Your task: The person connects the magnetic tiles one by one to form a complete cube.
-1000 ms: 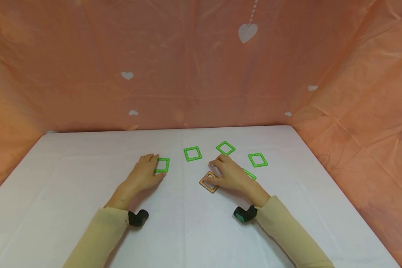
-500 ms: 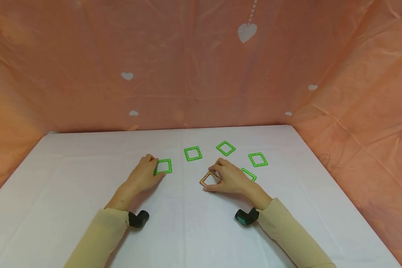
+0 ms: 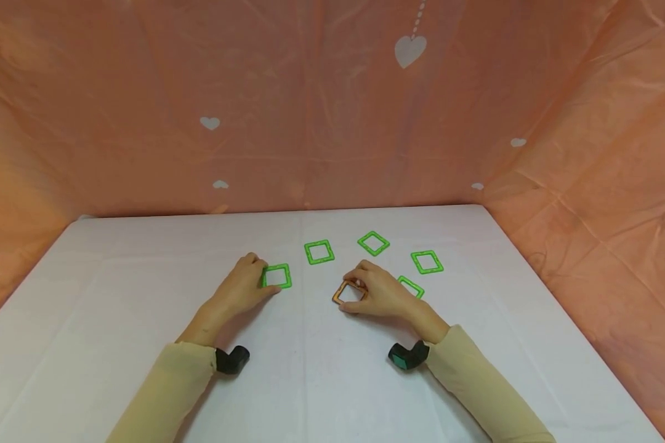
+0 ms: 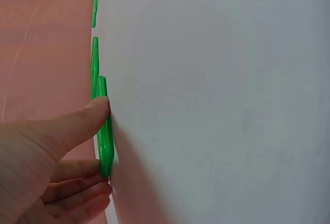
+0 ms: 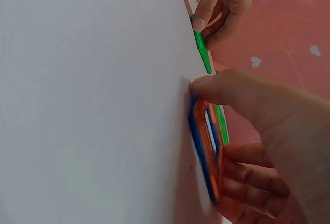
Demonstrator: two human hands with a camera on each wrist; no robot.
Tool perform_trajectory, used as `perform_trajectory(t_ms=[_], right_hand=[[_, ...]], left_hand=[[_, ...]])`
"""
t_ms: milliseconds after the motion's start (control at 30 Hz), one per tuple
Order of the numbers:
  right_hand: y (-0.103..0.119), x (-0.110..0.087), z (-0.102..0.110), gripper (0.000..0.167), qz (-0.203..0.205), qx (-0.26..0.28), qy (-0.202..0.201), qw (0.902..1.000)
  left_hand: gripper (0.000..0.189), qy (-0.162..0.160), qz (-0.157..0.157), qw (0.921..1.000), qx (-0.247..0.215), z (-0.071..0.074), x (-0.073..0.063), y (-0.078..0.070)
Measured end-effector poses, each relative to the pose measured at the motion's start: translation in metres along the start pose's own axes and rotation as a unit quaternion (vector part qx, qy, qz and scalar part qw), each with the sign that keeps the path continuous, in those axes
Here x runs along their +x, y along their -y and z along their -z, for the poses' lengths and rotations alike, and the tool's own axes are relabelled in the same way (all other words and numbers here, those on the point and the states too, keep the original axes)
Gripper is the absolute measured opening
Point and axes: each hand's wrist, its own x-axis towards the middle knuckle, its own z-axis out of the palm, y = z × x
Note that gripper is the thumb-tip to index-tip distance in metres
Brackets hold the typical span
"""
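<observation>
My left hand holds a green square magnetic tile, an open frame, between thumb and fingers. In the left wrist view the thumb lies on the near edge of this tile, low over the white surface. My right hand pinches an orange square magnetic tile, thumb at its near corner and fingers at its far side. From the right wrist, a blue tile shows against the underside of the orange one, slightly tilted to the table. Part of the orange tile is hidden by the right hand.
Beyond the hands lie several green square tiles: one at centre, one farther back, one at right. Another green tile is partly covered by the right hand. An orange cloth hangs behind the white table.
The left hand has slid the green tile a little to the right. The right hand's thumb has moved from on the orange tile to its near corner, and the fingers have closed on it.
</observation>
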Motion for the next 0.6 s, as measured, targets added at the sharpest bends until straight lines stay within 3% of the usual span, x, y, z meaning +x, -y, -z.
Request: perform_trajectory(t_ms=[600], right_hand=[[-0.006, 0.005, -0.002, 0.055, -0.005, 0.035, -0.035, 0.9988]], left_hand=[[0.052, 0.019, -0.023, 0.9995, -0.012, -0.010, 0.007, -0.015]])
